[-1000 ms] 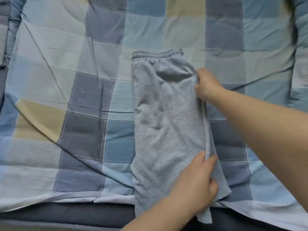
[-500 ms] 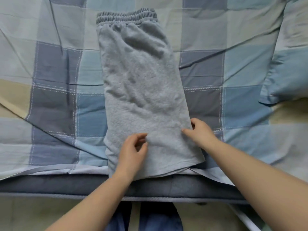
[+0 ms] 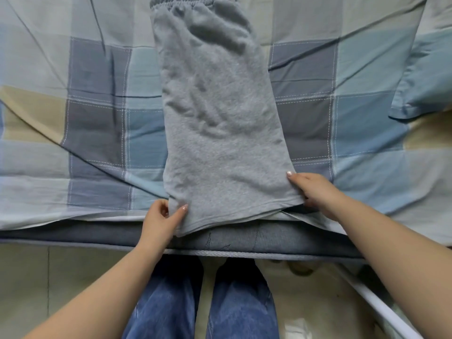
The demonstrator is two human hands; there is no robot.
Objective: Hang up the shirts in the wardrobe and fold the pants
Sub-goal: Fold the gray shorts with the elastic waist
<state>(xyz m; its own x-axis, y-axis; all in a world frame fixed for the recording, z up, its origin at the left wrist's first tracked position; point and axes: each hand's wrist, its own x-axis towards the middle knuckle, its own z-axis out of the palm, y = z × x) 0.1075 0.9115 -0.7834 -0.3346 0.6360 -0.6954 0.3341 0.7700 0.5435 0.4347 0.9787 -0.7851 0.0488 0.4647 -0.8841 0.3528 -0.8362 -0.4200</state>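
Grey pants (image 3: 220, 123), already folded lengthwise leg on leg, lie down the centre of the frame on a checked bedspread (image 3: 97, 99), the elastic waistband (image 3: 190, 0) at the top edge and the hem hanging slightly over the mattress edge (image 3: 244, 238) at lower centre. The left hand (image 3: 160, 222) pinches the lower-left hem corner between thumb and fingers; the right hand (image 3: 315, 192) grips the lower-right hem corner, its fingers curled around the cloth edge. The step in hand appears to be the crosswise fold. To do it well, both corners should rise together, level, and travel up to the waistband so that the edges meet squarely; the soft fleece will likely sag in the middle, so keeping it taut between the hands and smoothing the wrinkles at mid-leg should help. A light blue garment (image 3: 425, 77) lies at the right edge, well apart.
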